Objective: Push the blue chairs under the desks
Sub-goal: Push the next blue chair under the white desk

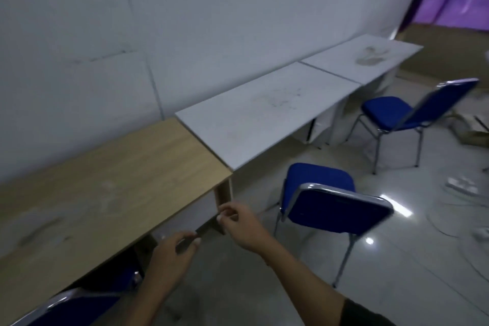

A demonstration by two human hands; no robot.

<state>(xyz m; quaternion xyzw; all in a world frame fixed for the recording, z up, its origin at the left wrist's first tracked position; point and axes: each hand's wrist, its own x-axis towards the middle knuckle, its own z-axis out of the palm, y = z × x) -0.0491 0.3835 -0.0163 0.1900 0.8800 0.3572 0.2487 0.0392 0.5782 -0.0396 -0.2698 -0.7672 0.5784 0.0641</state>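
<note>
Three desks run in a row along the wall (185,21): wooden desk (105,188) nearest, then middle white desk (264,111), then far white desk (362,58), tops butted edge to edge. Tiled floor (397,259) on the rt is open, w/ cables near the rt edge. Nearest blue chair (87,296) sits at the wooden desk's front edge, seat under the top. Middle blue chair (328,201) stands clear of the middle desk, back toward the camera. Far blue chair (402,114) is apart from the far desk, angled. Both hands are out in front, empty: left hand (174,251) loosely curled, right hand (240,225) half-open, fingers bent, neither touching a chair.
</note>
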